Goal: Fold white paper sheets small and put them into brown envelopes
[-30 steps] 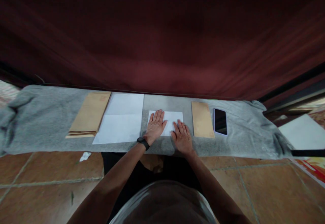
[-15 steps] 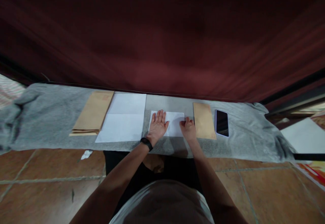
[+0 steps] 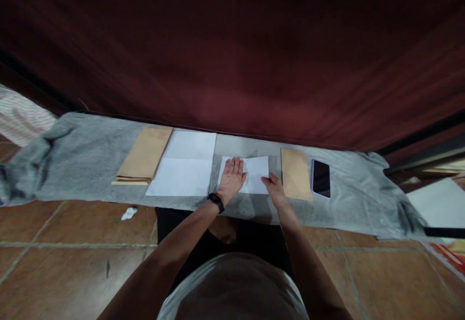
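A small white folded sheet of paper (image 3: 256,169) lies on the grey cloth in front of me. My left hand (image 3: 233,177), with a dark band on the wrist, presses flat on its left part, fingers stretched out. At its right edge my right hand (image 3: 275,188) pinches the paper between thumb and bent fingers, and that edge is slightly raised. Left of it lies a larger white sheet with a crease (image 3: 185,175). A single brown envelope (image 3: 296,175) is just right of my right hand.
A stack of brown envelopes (image 3: 145,155) lies at the left, against the large sheet. Right of the single envelope is a phone (image 3: 321,178). Grey cloth (image 3: 90,160) covers the narrow surface, and a dark red panel (image 3: 232,68) rises along its far edge.
My right hand has changed from curled fingers beside the folded sheet to a pinch on its right edge, which has lifted a little. The left hand stays flat; the whole view has shifted slightly.
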`<action>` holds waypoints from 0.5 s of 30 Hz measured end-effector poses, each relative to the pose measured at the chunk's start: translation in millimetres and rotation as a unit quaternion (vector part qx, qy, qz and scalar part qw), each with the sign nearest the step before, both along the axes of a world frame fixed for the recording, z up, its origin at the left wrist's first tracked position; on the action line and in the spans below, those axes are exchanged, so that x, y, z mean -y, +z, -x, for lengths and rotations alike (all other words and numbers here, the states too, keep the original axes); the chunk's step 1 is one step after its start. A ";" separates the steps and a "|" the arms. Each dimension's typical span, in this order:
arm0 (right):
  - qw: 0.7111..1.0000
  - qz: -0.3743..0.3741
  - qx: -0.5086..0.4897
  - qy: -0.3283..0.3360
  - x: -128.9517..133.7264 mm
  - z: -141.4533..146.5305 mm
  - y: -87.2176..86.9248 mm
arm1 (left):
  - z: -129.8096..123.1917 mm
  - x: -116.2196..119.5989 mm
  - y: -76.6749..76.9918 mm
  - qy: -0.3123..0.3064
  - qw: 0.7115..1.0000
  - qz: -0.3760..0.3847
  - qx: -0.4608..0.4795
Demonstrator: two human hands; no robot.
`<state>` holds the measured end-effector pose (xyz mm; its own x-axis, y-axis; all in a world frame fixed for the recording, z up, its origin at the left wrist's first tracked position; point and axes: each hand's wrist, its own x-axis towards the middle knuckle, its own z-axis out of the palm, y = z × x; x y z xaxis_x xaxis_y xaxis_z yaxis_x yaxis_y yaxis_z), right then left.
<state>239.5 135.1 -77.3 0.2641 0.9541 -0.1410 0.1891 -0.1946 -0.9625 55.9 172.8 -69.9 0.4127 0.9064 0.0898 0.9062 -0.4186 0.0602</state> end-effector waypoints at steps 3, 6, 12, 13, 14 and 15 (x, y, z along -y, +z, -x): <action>0.999 -0.022 -0.042 0.001 3.0 0.1 9.8 | 2.1 3.4 4.1 -0.004 1.000 -0.011 0.014; 0.995 -0.075 -0.060 -0.016 0.7 -7.9 36.0 | 5.5 6.3 12.6 -0.002 0.999 -0.033 0.040; 0.961 -0.244 0.129 0.002 4.6 -15.0 86.9 | 20.2 6.4 28.9 0.048 0.988 -0.075 0.127; 0.951 -0.256 0.169 0.028 8.8 -12.5 86.5 | 25.2 6.0 28.4 0.060 0.984 -0.078 0.149; 0.940 -0.262 0.208 0.063 14.0 -9.0 82.9 | 30.9 5.6 26.7 0.072 0.979 -0.078 0.175; 0.927 -0.264 0.248 0.101 19.9 -5.0 76.4 | 37.2 5.2 24.2 0.087 0.972 -0.076 0.207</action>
<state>244.6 115.2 -1.0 -0.0195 0.8927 0.4503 0.6143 0.3660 -0.6991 18.7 167.6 -45.7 0.1547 0.9224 0.3539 0.8753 -0.2940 0.3838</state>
